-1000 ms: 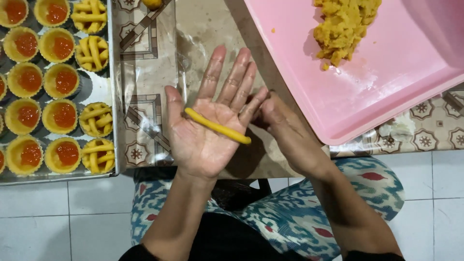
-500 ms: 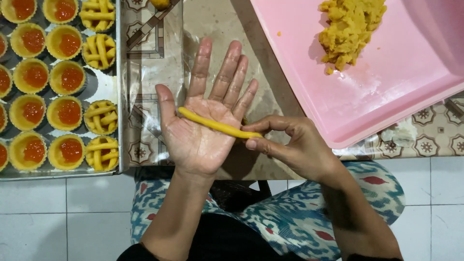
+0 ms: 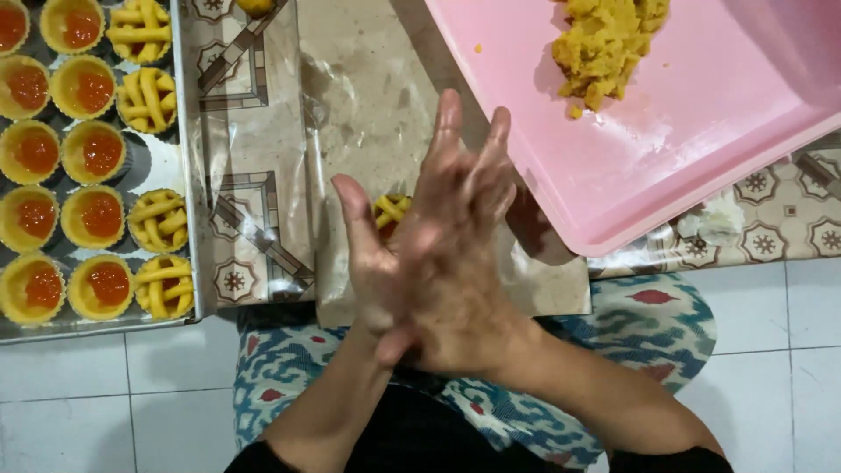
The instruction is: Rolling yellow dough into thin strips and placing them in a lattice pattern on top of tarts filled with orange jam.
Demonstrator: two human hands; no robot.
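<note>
Counted in view: 2 hands, left (image 3: 372,263) and right (image 3: 455,254), pressed together. 1 baking tray (image 3: 162,166). 9 open jam tarts (image 3: 103,151). 4 lattice-topped tarts on tray (image 3: 151,98), plus 1 behind the hands (image 3: 390,210). 1 pink tub (image 3: 701,131). 1 dough lump (image 3: 604,39).

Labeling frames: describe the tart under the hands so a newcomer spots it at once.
Start at the baking tray on the left, then move right across the plastic sheet toward the pink tub. The tart peeks out between the left hand and the right hand, which lies over it. Unlike every other tart, it sits alone off the tray.
</note>
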